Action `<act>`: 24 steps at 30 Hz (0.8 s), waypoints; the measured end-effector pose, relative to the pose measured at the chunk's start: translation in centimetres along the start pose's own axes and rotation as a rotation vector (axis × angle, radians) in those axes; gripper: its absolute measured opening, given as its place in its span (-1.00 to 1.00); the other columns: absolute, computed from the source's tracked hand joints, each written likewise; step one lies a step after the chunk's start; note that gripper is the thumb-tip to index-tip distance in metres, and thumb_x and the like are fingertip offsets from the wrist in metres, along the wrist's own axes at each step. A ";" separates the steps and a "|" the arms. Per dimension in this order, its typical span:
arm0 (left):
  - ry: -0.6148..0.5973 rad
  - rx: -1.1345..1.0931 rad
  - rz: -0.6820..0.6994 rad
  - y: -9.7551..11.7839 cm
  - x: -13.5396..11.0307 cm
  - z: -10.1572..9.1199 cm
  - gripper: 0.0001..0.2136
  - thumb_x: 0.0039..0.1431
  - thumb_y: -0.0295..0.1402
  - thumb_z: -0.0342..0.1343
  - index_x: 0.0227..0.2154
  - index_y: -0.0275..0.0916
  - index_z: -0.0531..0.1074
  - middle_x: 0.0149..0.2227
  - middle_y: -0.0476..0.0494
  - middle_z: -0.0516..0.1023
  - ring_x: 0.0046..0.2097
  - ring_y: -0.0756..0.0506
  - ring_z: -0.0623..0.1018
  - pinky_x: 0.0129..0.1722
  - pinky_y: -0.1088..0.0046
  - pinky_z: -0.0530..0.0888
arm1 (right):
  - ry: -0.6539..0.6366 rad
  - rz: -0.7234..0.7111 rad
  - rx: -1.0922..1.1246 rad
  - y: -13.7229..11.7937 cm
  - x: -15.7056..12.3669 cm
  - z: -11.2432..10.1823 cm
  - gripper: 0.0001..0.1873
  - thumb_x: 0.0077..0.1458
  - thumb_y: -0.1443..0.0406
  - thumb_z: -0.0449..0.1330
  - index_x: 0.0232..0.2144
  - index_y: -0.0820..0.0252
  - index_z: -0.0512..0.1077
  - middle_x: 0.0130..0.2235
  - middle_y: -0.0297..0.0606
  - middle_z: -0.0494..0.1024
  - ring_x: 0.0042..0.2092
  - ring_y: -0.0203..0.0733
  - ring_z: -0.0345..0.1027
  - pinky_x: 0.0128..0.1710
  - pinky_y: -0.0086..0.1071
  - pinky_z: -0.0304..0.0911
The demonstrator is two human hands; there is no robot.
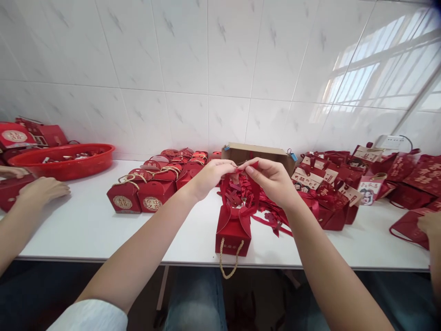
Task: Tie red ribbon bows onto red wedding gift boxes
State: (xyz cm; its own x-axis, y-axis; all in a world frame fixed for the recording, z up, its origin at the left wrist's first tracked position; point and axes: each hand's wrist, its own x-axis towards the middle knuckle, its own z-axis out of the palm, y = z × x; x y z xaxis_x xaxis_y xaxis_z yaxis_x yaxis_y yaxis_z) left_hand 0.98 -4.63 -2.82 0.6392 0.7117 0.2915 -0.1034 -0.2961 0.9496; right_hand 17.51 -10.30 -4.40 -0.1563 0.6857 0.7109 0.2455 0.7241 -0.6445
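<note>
Clearly both hands are busy at one spot: the left hand (215, 174) and right hand (272, 179) meet fingertip to fingertip, each nearly closed in a pinch on the red ribbon (255, 188), though exactly how its ends cross between the fingers is too small to tell. Two strands hang from the pinch to the top of the box (233, 232), which stands upright at the table's (86, 234) near edge, at six o'clock from the hands, its cord (222, 264) drooping over the edge. Judging by this hold, the step is joining the ribbon ends; it should go best with the strands kept even and untwisted, the fingertips close together, and only a gentle pull, since a hard tug could tip the box or drag it off the edge. A little more table under it would be safer. Counting from the box, with twelve toward the wall, the loose pile (272, 220) lies at one o'clock, and the strands should be kept clear of it. Farther out, bags (334, 202) crowd two o'clock, corded boxes (156, 193) stand at ten, and beyond them, also near ten, sits the basin (82, 168).
</note>
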 end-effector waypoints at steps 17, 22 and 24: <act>0.319 0.902 0.298 -0.2 -4.4 -1.2 -0.83 0.08 -0.21 0.13 -0.37 -0.11 0.58 -0.20 -0.10 0.62 0.02 -0.24 0.46 0.19 0.08 0.03 | 0.304 -0.043 -0.228 2.0 -2.9 -0.6 -0.81 0.17 0.26 0.14 -0.24 0.06 0.56 -0.12 -0.25 0.53 -0.04 -0.14 0.39 -0.02 -0.24 0.26; 0.374 1.107 0.078 -3.3 -10.2 -6.7 -0.78 0.08 -0.10 0.12 -0.30 -0.03 0.57 -0.15 -0.06 0.62 0.02 -0.28 0.47 0.21 0.09 -0.02 | 0.423 0.427 -0.220 4.7 -10.8 -3.8 -0.70 0.09 0.08 0.19 -0.27 0.14 0.55 -0.33 -0.24 0.58 -0.26 -0.08 0.45 -0.22 -0.25 0.33; 0.335 1.061 -0.168 -5.2 -12.8 -9.2 -0.72 0.02 -0.04 0.16 -0.28 -0.05 0.57 -0.14 -0.06 0.62 -0.04 -0.30 0.50 0.12 0.17 0.20 | 0.381 0.570 -0.361 6.7 -14.9 -5.5 -0.66 0.04 0.03 0.19 -0.35 0.16 0.55 -0.41 -0.23 0.56 -0.33 -0.06 0.43 -0.28 -0.24 0.32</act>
State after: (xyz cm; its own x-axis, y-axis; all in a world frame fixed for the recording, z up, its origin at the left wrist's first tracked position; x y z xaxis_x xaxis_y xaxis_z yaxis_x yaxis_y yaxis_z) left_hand -13.64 -6.29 -10.45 0.3311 0.8813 0.3372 0.7671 -0.4595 0.4477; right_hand 26.72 -16.05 -17.74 0.4117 0.8253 0.3865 0.4960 0.1528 -0.8548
